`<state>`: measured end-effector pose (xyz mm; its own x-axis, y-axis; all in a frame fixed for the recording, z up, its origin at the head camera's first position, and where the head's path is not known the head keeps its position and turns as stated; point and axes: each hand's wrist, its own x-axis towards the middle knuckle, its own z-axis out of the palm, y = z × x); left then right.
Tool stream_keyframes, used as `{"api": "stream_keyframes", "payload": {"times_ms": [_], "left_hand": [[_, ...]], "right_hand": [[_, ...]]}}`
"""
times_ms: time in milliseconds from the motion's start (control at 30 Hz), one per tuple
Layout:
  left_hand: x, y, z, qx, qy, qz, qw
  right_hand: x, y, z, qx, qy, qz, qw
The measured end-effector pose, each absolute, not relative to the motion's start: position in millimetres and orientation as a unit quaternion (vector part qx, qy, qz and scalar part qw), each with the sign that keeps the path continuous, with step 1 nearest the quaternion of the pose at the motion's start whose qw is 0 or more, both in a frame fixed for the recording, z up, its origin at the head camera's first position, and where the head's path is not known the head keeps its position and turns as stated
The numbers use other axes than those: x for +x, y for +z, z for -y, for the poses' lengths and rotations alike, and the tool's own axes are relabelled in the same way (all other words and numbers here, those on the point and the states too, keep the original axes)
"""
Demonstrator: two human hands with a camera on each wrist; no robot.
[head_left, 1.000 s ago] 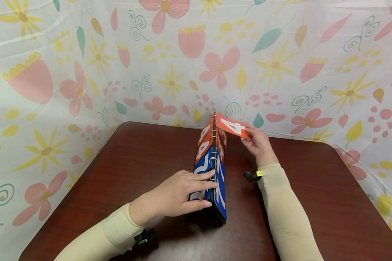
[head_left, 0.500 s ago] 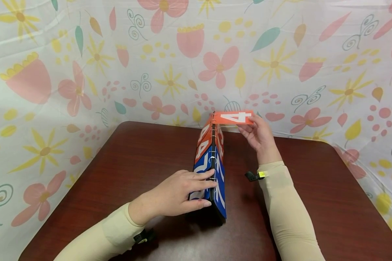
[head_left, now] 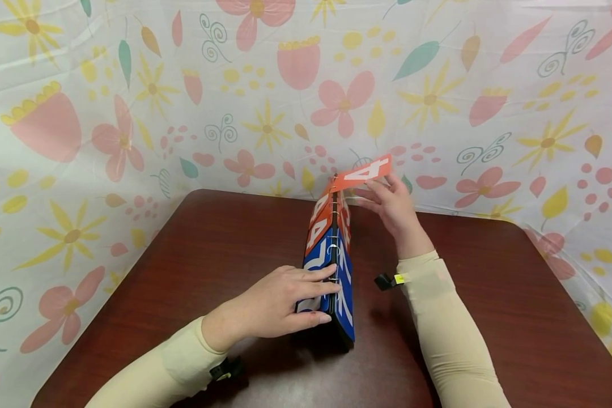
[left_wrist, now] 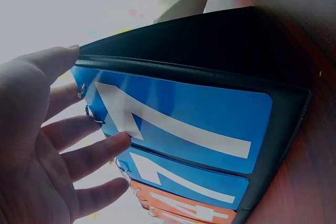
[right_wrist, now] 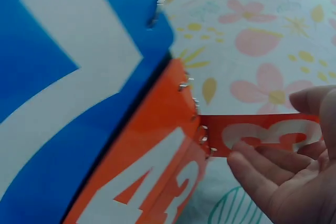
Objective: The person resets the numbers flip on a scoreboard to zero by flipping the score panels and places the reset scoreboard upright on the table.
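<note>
A tabletop flip scoreboard (head_left: 335,317) stands like a tent, with blue and orange number cards hung on metal rings. My left hand (head_left: 280,303) rests over its near ridge, fingers extended across the rings. In the left wrist view, that thumb (left_wrist: 65,59) lies on the ridge's end and the fingers reach beside a blue card (left_wrist: 184,119). At the far end, an orange card (head_left: 359,175) with a white 4 is lifted, tilting upward. My right hand (head_left: 395,209) touches it with spread fingers; in the right wrist view, they overlap its underside, marked 3.
The scoreboard stands on a dark reddish-brown table (head_left: 214,243) with rounded far corners. Behind and beside the table hangs a floral white curtain (head_left: 168,113). A small black device (head_left: 387,280) is strapped at the right wrist.
The orange 4 card has swung from sloping down on the right, through level, to tilting upward. My right hand has risen with it and loosened from a pinch. The left hand stays put.
</note>
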<state>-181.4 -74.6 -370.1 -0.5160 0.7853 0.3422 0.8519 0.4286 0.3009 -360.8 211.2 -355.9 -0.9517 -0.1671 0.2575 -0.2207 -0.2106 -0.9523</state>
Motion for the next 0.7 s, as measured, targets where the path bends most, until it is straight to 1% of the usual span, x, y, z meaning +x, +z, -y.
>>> {"api": "stream_keyframes", "payload": {"times_ms": [200,367,533,700], "left_hand": [[-183.0,-369.1,75.5,-0.487,-0.224,0.841,0.070],[-182.7,-367.0,75.0,-0.492,-0.221,0.839,0.069],[-182.5,-367.6,76.0,-0.493,-0.225,0.838,0.063],[-182.5,-368.9,77.0,-0.495,-0.231,0.835,0.069]], "right_hand": [[-363.8,-359.7,-194.3,0.156,0.658,0.735,0.053],[-363.4,-361.1,-188.1,0.182,0.617,0.763,0.070],[-366.8,-361.9,-180.2,0.208,0.602,0.769,0.053],[-375.1,-360.3,-173.0,0.201,0.522,0.828,0.043]]}}
